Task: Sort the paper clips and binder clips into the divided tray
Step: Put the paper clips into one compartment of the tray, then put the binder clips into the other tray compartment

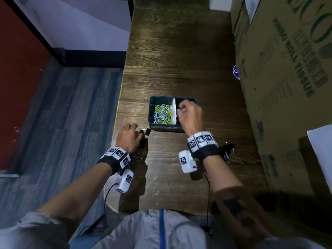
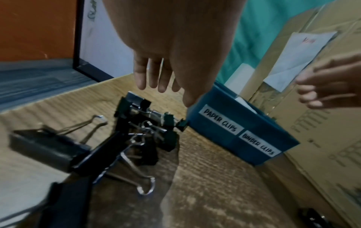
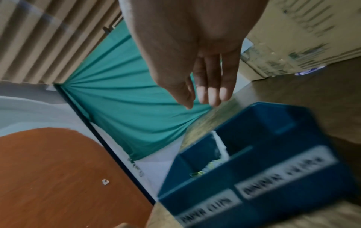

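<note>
tray (image 1: 162, 127): dark teal, two compartments split by a white divider (image 1: 173, 112), front labels reading PAPER CLIPS and BINDER CLIPS, sitting mid-table
paper clips (image 1: 162, 113): yellow-green, white and bluish tangle, all in the left compartment
binder clips (image 2: 125, 138): black with silver wire handles, mixed sizes, heaped on the table just left of the tray; a few more (image 1: 228, 151) by the right wrist
left hand (image 1: 128, 136): over the heap, fingers loose and apart, gripping nothing
right hand (image 1: 191, 115): above the right compartment, fingers straight, nothing held
table (image 1: 179, 56): dark wood grain
room: cardboard boxes (image 1: 287, 69) along the right, grey-blue floor (image 1: 62, 114), green cloth (image 3: 121, 98)
</note>
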Motion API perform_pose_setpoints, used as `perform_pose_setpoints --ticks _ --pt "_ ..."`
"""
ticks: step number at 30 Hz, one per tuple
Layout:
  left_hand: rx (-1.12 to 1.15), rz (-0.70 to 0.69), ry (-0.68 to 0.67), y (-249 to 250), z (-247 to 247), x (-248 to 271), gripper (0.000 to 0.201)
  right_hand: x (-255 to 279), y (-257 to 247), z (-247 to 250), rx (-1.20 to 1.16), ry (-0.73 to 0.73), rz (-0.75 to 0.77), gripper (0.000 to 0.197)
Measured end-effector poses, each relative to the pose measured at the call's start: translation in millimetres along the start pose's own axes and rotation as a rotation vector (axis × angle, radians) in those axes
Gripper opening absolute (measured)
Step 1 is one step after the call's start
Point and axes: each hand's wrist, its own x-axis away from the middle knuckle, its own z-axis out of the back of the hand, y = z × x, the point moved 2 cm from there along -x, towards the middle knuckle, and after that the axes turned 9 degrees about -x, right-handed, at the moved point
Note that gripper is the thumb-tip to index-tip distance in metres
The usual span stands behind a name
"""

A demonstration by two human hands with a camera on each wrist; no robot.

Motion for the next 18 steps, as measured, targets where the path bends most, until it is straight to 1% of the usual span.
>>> perform_pose_setpoints --ticks 2,4,6,7,8,10,11,13,15,18 --pt "-0.091 0.028 -0.086 -5 -7 2 0.062 16 30 12 0.072 0.077 -0.097 0.016" --pt "-0.107 0.055 -0.159 -6 -12 4 0.076 35 66 30 0.211 0.083 -0.28 0.028" --pt "-0.13 0.067 -0.243 -5 -21 2 0.085 53 102 49 0.381 0.018 -0.511 0.047" --pt "-0.144 0.063 -0.284 -2 -26 1 0.087 61 121 57 0.429 -0.027 -0.615 0.057" --pt "-0.162 0.051 -0.321 2 -31 1 0.089 68 140 62 0.437 -0.079 -0.699 0.066" --pt "-0.203 0.001 -0.384 14 -38 0 0.089 82 170 62 0.382 -0.201 -0.795 0.079" --pt "-0.221 -0.026 -0.399 19 -42 0 0.087 88 180 58 0.348 -0.258 -0.815 0.082" --pt "-0.242 -0.048 -0.397 28 -48 2 0.084 97 185 46 0.33 -0.343 -0.797 0.082" --pt "-0.254 -0.066 -0.36 36 -53 9 0.079 104 176 29 0.378 -0.404 -0.704 0.078" --pt "-0.304 -0.173 -0.351 48 -61 26 0.074 112 153 2 0.417 -0.441 -0.558 0.074"
